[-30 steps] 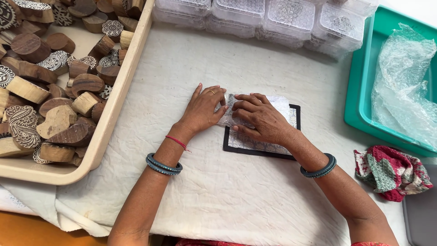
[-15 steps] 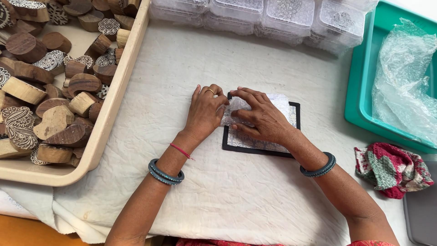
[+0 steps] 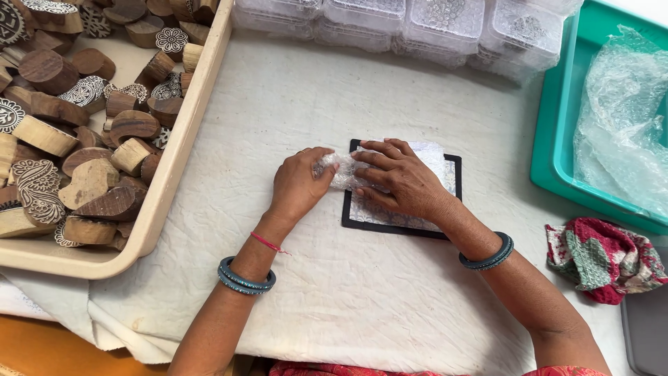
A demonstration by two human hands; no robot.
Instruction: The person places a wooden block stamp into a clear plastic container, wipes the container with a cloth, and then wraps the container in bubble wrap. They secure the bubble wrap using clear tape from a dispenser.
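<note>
Between both hands on the black-edged mat (image 3: 452, 198), the left hand (image 3: 298, 184) and right hand (image 3: 400, 179) pinch a bubble-wrap bundle (image 3: 341, 170), contents probably hidden inside, so pressing evenly should keep the roll tight.

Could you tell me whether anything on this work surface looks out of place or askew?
Nothing is spilled or damaged. Only the patterned cloth lies crumpled right of the black-edged mat. Both hands, left hand and right hand, rest on a bubble-wrap bundle over that mat.
</note>
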